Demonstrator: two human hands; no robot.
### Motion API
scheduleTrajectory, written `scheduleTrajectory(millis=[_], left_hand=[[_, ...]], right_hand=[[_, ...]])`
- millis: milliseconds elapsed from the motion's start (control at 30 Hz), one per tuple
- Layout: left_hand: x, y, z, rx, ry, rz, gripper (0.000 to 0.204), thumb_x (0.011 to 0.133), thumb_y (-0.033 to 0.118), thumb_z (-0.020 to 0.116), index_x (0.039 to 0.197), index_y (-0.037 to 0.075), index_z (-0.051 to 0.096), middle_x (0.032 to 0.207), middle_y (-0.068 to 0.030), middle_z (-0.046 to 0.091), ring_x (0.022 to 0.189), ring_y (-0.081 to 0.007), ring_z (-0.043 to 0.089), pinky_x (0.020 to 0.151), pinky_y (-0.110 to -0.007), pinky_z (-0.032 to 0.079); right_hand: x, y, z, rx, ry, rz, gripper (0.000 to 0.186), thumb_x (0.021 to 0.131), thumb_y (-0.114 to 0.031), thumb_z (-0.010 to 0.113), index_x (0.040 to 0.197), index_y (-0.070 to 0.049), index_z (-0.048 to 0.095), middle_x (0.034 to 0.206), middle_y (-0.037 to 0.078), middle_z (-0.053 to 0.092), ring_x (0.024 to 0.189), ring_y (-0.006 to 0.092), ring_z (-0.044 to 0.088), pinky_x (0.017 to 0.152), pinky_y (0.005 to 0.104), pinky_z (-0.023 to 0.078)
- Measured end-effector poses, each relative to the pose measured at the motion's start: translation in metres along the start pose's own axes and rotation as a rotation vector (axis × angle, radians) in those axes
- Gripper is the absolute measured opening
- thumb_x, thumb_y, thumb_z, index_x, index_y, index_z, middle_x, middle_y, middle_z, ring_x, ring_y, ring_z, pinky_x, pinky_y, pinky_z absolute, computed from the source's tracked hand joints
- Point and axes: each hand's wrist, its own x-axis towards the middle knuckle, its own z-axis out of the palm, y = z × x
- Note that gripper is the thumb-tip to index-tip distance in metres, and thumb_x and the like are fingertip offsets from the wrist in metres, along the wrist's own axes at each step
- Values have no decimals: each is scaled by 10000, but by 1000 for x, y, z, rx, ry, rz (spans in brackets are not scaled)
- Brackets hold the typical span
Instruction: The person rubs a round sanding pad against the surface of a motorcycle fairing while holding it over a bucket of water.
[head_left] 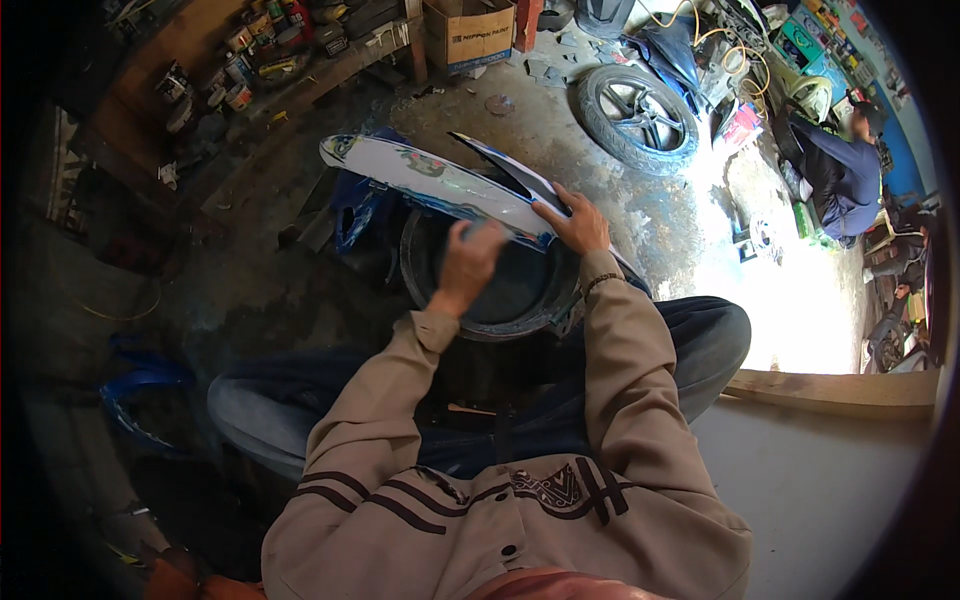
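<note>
A long white motorcycle body panel [432,178] with blue edges and worn patches lies slanted over a round dark basin [484,328]. My right hand [580,222] grips the panel's near right end, thumb on the white face. A pointed, dark-and-white strip of bodywork [497,163] runs along its far side; whether it is one piece with the panel, I cannot tell. My left hand [470,265] is smeared by motion beside the panel's near edge, above the basin. Its fingers look curled in; anything between them is hidden.
Blue body parts lie left of the basin, and another blue piece [145,385] is on the floor farther left. A wheel with tyre [638,118] lies at far right. Cans [238,97] and a cardboard box [470,38] stand at the back. A person [845,185] crouches at right.
</note>
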Motion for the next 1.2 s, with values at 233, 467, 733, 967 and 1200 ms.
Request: scheduleTrajectory(millis=[233,467,733,967,1200], left_hand=[[8,-61,-34,52,-15,-8,170,1041,127,619,1154,99,742,1181,-81,788,1249,-217,702,1078,-495,407],[4,-8,-7,12,-59,-37,178,1055,131,622,1190,106,734,1235,-72,767,1220,-222,702,1056,-480,406],[12,-74,-41,152,3,-237,152,1056,152,646,1171,118,740,1219,-71,774,1172,-230,710,1015,-470,403],[1,-15,-4,31,-21,69,160,1058,149,597,1144,122,730,1209,-38,759,1180,-193,706,1034,-483,401],[9,-70,-37,157,25,-157,155,1053,161,648,1177,125,733,1233,-61,773,1196,-215,716,1003,-477,396]], right_hand=[[0,-1,0,-6,5,5,827,873,-791,694,1491,-241,681,1359,150,720,1257,374,688,1077,485,526],[2,-1,1,-19,11,-17,817,881,-788,689,1483,-236,688,1355,150,720,1252,372,690,1073,475,529],[1,-1,0,7,13,-9,829,872,-791,694,1474,-220,695,1340,157,722,1245,374,693,1060,483,533],[3,1,1,10,22,-29,825,873,-789,696,1468,-217,700,1339,158,722,1236,373,698,1061,483,533],[1,-1,0,11,-2,3,839,868,-790,701,1487,-224,684,1379,162,707,1272,373,680,1085,480,521]])
